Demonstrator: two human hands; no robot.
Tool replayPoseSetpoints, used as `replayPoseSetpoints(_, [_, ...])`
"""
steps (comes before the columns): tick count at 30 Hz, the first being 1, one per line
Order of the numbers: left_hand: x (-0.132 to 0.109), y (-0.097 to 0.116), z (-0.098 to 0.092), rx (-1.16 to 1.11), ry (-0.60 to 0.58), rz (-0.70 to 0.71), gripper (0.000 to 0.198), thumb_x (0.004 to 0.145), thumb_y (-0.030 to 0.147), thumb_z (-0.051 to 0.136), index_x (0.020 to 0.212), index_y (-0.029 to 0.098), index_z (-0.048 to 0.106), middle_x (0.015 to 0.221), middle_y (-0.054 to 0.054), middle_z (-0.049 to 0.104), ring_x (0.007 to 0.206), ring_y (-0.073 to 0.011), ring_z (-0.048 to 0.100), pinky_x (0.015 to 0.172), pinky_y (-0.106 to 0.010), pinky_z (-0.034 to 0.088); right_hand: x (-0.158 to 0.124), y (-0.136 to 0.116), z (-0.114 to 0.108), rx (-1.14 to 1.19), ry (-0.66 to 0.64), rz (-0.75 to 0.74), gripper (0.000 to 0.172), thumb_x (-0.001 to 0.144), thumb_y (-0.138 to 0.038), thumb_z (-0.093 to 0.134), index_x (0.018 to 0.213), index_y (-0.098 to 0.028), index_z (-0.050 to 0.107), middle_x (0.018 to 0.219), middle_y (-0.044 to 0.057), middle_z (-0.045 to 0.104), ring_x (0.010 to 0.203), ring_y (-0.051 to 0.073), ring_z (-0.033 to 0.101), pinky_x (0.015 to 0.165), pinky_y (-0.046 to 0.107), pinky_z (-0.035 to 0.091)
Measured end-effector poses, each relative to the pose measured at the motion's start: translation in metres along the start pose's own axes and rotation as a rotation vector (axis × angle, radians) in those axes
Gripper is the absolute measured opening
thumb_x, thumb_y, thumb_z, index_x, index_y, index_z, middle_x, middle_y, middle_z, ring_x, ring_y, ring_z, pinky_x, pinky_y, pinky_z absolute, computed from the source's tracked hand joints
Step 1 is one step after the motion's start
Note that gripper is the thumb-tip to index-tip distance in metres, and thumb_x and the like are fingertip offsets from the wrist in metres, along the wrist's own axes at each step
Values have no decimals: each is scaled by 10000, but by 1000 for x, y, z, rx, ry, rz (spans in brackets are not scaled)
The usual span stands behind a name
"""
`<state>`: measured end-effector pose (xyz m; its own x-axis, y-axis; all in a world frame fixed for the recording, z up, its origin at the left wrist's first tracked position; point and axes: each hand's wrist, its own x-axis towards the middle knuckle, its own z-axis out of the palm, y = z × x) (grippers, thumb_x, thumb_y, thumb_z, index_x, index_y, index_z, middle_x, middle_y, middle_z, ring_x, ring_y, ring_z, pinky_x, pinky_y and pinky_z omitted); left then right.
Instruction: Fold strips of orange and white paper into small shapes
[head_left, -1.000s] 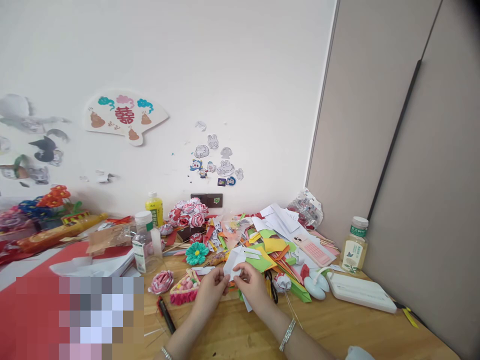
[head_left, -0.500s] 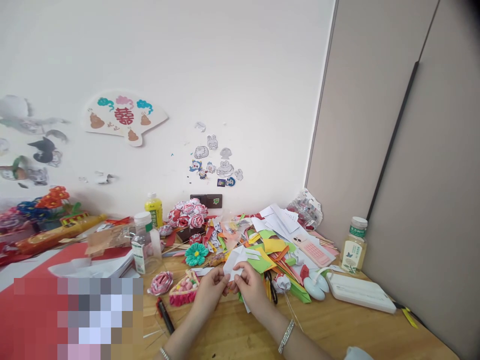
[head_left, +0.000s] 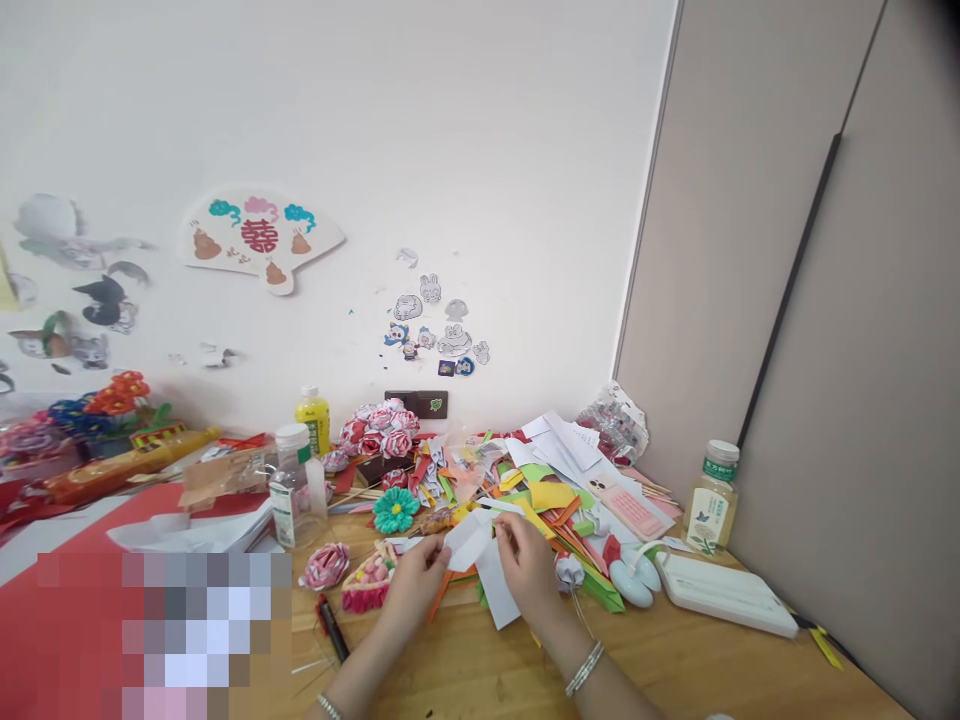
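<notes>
Both my hands work a piece of folded white paper (head_left: 466, 540) just above the wooden table (head_left: 675, 660). My left hand (head_left: 416, 585) pinches its lower left part with fingers closed. My right hand (head_left: 529, 565) grips its right edge, fingers curled. A longer white strip (head_left: 496, 592) hangs below between the hands. Directly behind them lies a heap of coloured paper scraps (head_left: 525, 480).
A black-red pen (head_left: 332, 627) and a pink paper cake slice (head_left: 367, 582) lie left of my hands. Bottles (head_left: 292, 495) stand behind, paper roses (head_left: 379, 428) by the wall. A white box (head_left: 724, 592), a jar (head_left: 711, 497) and scissors sit on the right.
The hands have drawn slightly apart and the white paper has opened out, with a longer strip now hanging below. The view shifted a little.
</notes>
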<state>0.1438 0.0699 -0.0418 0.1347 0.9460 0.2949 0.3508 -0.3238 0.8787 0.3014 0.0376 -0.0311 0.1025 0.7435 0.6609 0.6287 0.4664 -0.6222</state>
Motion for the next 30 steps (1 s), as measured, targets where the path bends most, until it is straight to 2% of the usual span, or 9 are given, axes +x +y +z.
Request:
replayPoseSetpoints(2, [-1,2,2,-51,-97,-8,212,658,332,450,627,152,559,610,-11,585,634,-179,522,587,-245,380,7,7,-3,2,22,-8,192,779,-245,412,906,-191,545,891,63,554,869,186,498,749,282,375])
replayPoseSetpoints(4, [-3,6,3,-94,-137,-8,228,655,342,460,643,145,573,625,-17,599,648,-180,528,599,-245,387,10,15,-3,65,-42,13,185,761,-250,442,893,-197,560,920,58,549,902,188,490,778,295,374])
replayPoseSetpoints(7, [-4,10,2,-141,-104,-13,241,654,368,468,626,149,566,566,1,572,578,-154,508,541,-228,377,11,26,3,272,-236,154,171,766,-292,441,808,-184,567,737,24,577,683,155,534,603,260,418])
replayPoseSetpoints(9, [-3,10,1,-175,-80,-27,252,658,385,469,619,151,554,510,23,530,498,-126,472,479,-212,349,10,30,8,417,-285,241,176,747,-321,473,789,-173,556,618,-6,544,543,122,505,501,232,398])
replayPoseSetpoints(12, [0,6,0,-245,-89,-66,276,654,415,479,633,148,545,450,60,461,387,-85,398,400,-195,288,9,31,12,621,-325,355,213,712,-339,520,813,-155,553,554,-28,517,443,87,465,442,212,372])
replayPoseSetpoints(17, [3,3,-3,-392,-132,-149,391,588,444,561,801,117,581,450,59,498,349,-66,393,390,-192,277,8,25,10,816,-294,500,267,665,-309,575,867,-135,557,498,-32,529,410,87,480,439,212,373])
replayPoseSetpoints(21, [2,8,-6,-470,-113,-199,457,567,415,603,900,102,591,415,59,505,353,-59,394,405,-188,273,7,18,10,902,-221,515,257,649,-282,588,852,-127,569,511,-17,554,406,80,477,444,209,366])
replayPoseSetpoints(25, [2,11,-8,-520,-93,-206,426,570,385,616,891,105,608,431,48,528,351,-53,401,406,-186,278,5,17,13,944,-185,510,257,628,-295,607,820,-126,579,523,-12,558,407,80,474,445,215,374])
replayPoseSetpoints(30, [2,13,-10,-469,-130,-189,380,571,419,605,802,117,613,473,34,552,345,-73,445,401,-203,334,4,20,15,944,-229,521,253,628,-299,590,819,-136,560,505,-25,547,388,80,472,438,214,381])
